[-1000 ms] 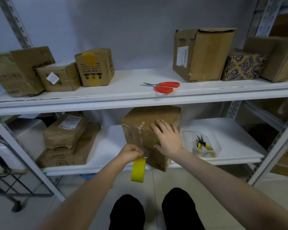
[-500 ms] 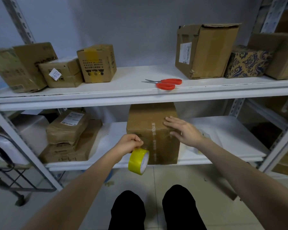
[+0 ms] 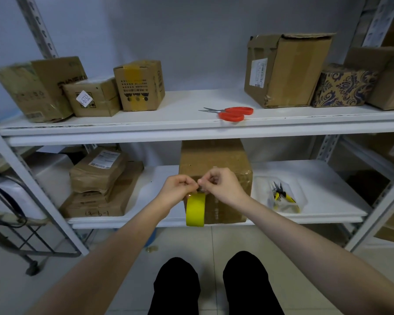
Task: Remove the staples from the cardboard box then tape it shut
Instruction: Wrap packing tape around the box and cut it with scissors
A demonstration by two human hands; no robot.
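**Other boxes on the rack**

On the upper shelf (image 3: 180, 114), three boxes (image 3: 93, 98) sit in a row at left. At right, a big box (image 3: 287, 71) touches a patterned box (image 3: 344, 87). On the lower shelf (image 3: 328, 185), wrapped parcels (image 3: 98, 171) are stacked at left

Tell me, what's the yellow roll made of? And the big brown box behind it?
The yellow roll looks like plastic sticky tape: smooth, even colour, a slight sheen. The brown box looks like cardboard: dull, papery brown, with crinkly, shiny clear tape over its front corner.
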